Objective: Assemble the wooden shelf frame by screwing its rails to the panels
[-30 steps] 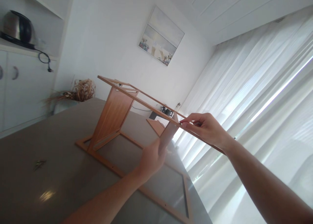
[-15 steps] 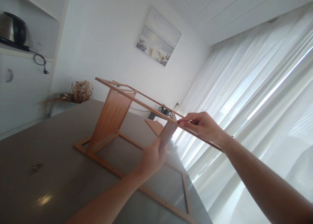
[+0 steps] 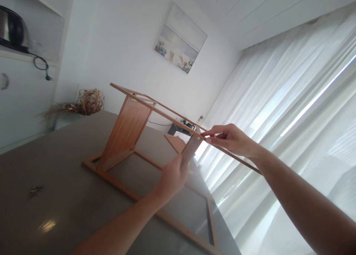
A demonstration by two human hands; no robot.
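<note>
A honey-coloured wooden folding stand sits on the grey worktop, its flat rectangular base frame lying on the surface and its slim upper frame raised on an angled panel. Its long axis runs from the hands back toward the worktop's far end. The right hand pinches the upper frame's long rail near one end. The left hand, nearer the base frame, closes round a flat wooden strut. The hands are apart, both gripping the stand.
</note>
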